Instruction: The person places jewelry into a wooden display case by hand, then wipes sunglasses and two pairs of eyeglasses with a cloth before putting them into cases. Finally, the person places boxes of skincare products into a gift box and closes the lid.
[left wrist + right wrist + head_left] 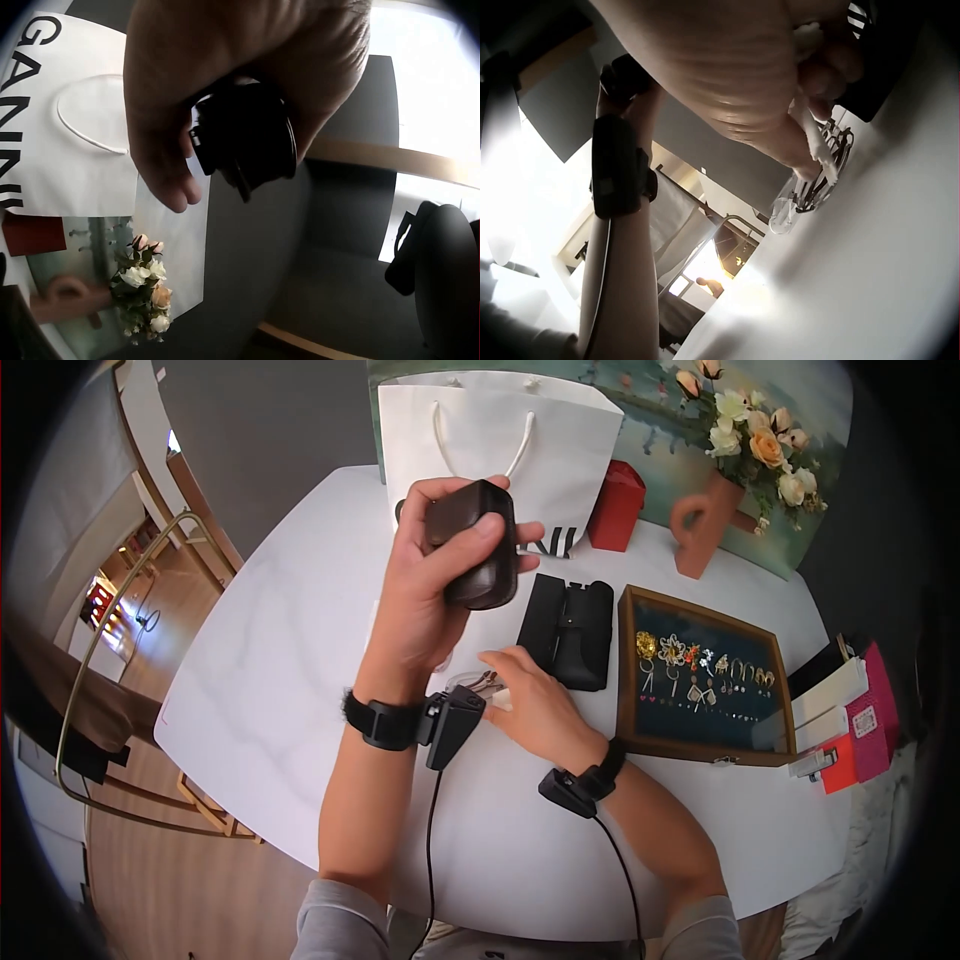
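Left hand (428, 578): grip clamped on dark-brown, rounded, leather-look case (491, 574), raised above table (285, 600). Right hand (540, 706): grip together on white, crumpled, soft piece (808, 126), between table's near and far edges.

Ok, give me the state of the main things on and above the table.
Dark case: held up by the left hand; closure unclear.
Crumpled white piece: pinched by the right hand.
White paper bag: standing upright.
Red box: standing upright.
Vase: upright, holding flowers.
Black case: lying on the table.
Display box: lying flat, lid apparently shut, jewellery inside.
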Action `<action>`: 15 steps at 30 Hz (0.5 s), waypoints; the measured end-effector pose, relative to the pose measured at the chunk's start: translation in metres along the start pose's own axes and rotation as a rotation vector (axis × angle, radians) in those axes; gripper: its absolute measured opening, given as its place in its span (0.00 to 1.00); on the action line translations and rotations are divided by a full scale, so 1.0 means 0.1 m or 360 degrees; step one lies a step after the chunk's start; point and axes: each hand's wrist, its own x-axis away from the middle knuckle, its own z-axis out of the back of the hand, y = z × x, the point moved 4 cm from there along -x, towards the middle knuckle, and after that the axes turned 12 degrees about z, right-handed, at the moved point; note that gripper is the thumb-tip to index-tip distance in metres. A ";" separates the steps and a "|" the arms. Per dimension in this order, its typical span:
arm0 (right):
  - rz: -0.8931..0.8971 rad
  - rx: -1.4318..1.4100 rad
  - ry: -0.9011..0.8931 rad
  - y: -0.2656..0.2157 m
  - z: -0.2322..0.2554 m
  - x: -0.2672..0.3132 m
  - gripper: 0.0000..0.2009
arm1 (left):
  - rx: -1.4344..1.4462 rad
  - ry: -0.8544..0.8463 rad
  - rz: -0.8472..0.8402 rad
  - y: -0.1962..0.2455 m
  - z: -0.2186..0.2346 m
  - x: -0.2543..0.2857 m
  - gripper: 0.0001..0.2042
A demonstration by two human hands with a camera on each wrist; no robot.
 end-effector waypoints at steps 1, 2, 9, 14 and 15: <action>0.0001 -0.0004 -0.0002 0.02 -0.03 0.00 0.22 | -0.0002 0.0004 0.0000 -0.01 0.02 0.00 0.19; -0.0005 0.0049 -0.0054 0.07 -0.07 0.01 0.22 | -0.0145 0.0045 0.0001 -0.05 0.06 0.00 0.17; 0.0007 0.0232 -0.0197 0.20 -0.16 0.04 0.15 | -0.0585 0.0348 0.0085 -0.22 0.05 -0.03 0.20; 0.0035 -0.0066 -0.0029 0.20 -0.10 0.07 0.08 | -0.0395 0.0252 0.0242 -0.31 0.11 -0.04 0.20; 0.0040 -0.0193 0.0049 0.22 -0.09 0.07 0.06 | -0.0404 0.0241 0.0240 -0.30 0.10 -0.04 0.20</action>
